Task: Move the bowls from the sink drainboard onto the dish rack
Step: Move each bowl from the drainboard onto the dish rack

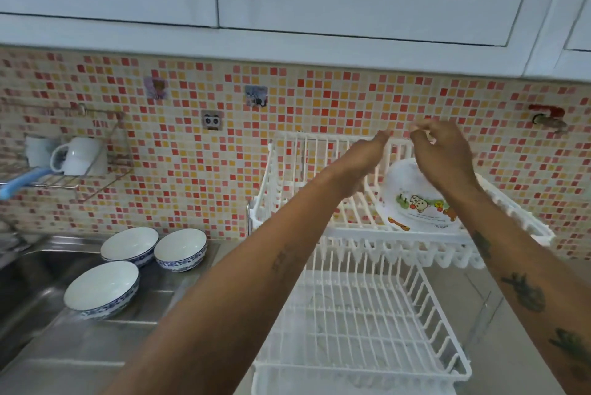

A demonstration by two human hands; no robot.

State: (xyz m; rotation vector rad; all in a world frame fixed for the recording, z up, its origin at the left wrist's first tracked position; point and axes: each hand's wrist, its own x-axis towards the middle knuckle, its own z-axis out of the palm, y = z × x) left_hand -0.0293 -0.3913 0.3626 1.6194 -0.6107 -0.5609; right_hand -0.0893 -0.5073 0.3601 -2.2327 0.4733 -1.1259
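Three blue-patterned bowls (129,246) (180,249) (101,289) sit upright on the steel drainboard (153,305), well below and to the left of both hands. Left hand (361,161) and right hand (443,154) are raised over the upper tier of the white dish rack (355,324); their fingers (415,135) are blurred, grip state cannot be told. A cartoon-printed bowl (415,202) lies inverted on that tier, directly beneath the right hand.

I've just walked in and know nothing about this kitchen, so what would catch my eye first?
Two bare forearms reach up the middle, left hand and right hand raised over a cartoon-printed bowl lying upside down on the top tier of a white dish rack. At lower left, three blue-patterned bowls wait on the steel drainboard. Behind runs a bright red-and-orange mosaic wall.
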